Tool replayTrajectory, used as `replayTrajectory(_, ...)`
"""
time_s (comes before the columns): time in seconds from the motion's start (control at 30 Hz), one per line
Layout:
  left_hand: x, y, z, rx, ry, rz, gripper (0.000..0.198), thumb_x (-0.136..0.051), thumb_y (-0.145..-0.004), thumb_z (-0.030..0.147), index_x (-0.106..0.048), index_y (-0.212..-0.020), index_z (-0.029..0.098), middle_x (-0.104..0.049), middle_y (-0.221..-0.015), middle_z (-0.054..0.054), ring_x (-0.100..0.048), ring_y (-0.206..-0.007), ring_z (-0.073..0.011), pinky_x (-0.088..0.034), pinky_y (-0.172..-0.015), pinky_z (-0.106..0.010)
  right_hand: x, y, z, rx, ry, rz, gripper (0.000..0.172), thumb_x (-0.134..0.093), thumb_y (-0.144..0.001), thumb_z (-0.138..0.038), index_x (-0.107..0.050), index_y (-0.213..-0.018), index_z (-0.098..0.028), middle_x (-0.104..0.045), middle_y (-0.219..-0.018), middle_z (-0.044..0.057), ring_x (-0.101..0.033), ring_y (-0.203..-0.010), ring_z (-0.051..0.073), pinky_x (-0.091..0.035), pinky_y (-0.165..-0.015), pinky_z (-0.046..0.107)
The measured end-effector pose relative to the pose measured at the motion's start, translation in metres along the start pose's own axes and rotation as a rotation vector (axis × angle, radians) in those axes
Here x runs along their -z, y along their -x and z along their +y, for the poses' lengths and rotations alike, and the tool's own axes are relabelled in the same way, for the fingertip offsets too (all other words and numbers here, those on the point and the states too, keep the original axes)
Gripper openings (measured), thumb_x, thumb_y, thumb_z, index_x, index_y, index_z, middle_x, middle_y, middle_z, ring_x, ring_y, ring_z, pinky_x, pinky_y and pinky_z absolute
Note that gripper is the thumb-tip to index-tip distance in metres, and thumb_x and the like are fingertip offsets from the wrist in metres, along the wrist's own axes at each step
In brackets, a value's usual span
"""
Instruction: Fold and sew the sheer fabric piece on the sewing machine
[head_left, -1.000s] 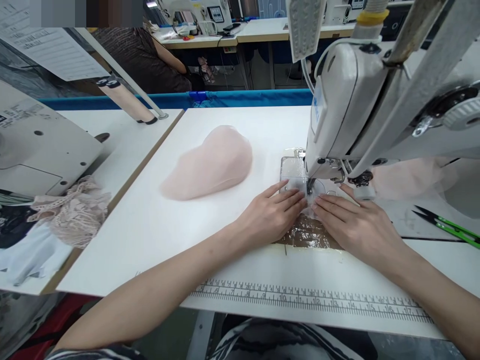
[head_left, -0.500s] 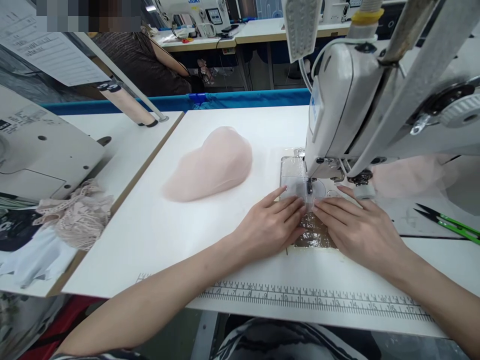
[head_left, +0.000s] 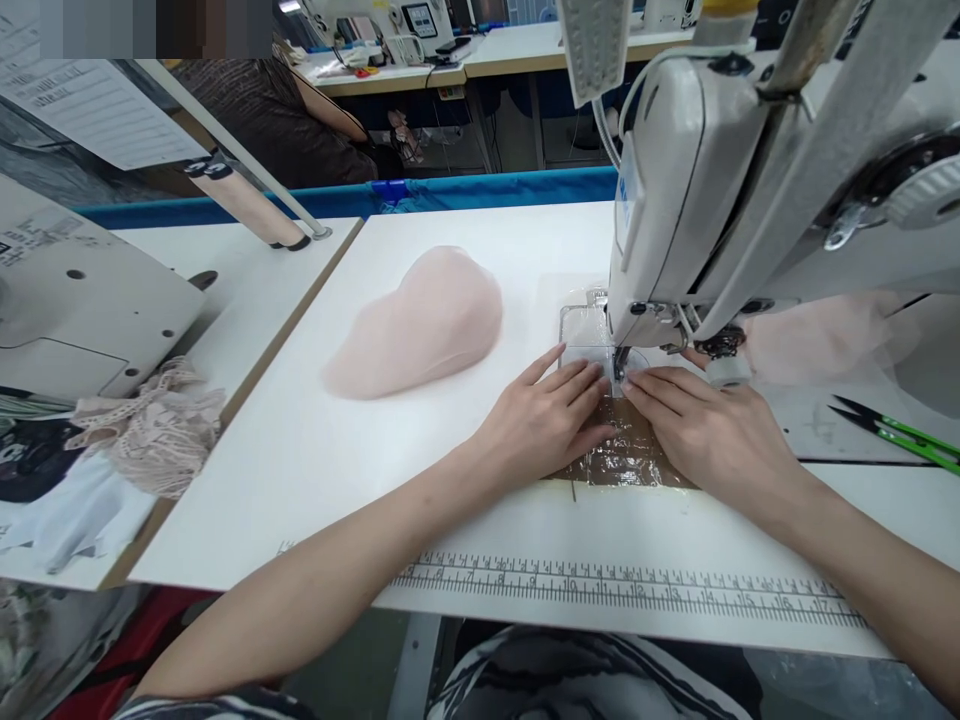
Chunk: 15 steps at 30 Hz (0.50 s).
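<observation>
Both hands noted slightly further forward than half a second ago, fingertips closer to the needle. Left hand (head_left: 547, 425) and right hand (head_left: 709, 430) laid flat, fingers extended, nothing clasped. Small sheer whitish fabric piece (head_left: 592, 357) pressed down under the fingertips, beneath the white sewing machine head (head_left: 675, 200). Glossy brown taped patch (head_left: 630, 458) seen between the hands. Pale pink mesh heap (head_left: 420, 325) lies left of the left hand, apart.
</observation>
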<state>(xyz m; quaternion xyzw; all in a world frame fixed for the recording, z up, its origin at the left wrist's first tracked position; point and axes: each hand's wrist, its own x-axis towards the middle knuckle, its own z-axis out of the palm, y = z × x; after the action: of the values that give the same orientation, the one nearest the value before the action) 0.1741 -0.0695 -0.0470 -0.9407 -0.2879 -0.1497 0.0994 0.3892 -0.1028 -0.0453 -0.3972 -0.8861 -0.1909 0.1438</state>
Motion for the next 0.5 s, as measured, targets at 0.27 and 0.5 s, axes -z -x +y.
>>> replayTrajectory(0.27, -0.004, -0.006, -0.008, 0.034, 0.015, -0.007, 0.048, -0.04, -0.097, 0.044, -0.057, -0.123, 0.007, -0.06, -0.127, -0.013, -0.055, -0.121, -0.024, -0.034, -0.112, -0.045, 0.001, -0.002, 0.003, -0.003, 0.031, -0.01, 0.034, -0.047, -0.085, -0.004, -0.065, -0.113, -0.013, -0.068, -0.116, 0.006, -0.064, -0.099, 0.021, -0.042, -0.097, 0.043)
replayTrajectory(0.5, -0.004, -0.005, -0.007, 0.138, -0.035, 0.005, 0.05, -0.042, -0.095, 0.047, -0.055, -0.126, 0.01, -0.059, -0.128, -0.012, -0.053, -0.121, -0.0273, -0.038, -0.107, -0.046, 0.01, -0.001, 0.005, -0.02, 0.037, 0.051, 0.026, -0.05, -0.087, -0.009, -0.069, -0.104, -0.011, -0.072, -0.104, 0.006, -0.068, -0.081, 0.021, -0.043, -0.096, 0.044)
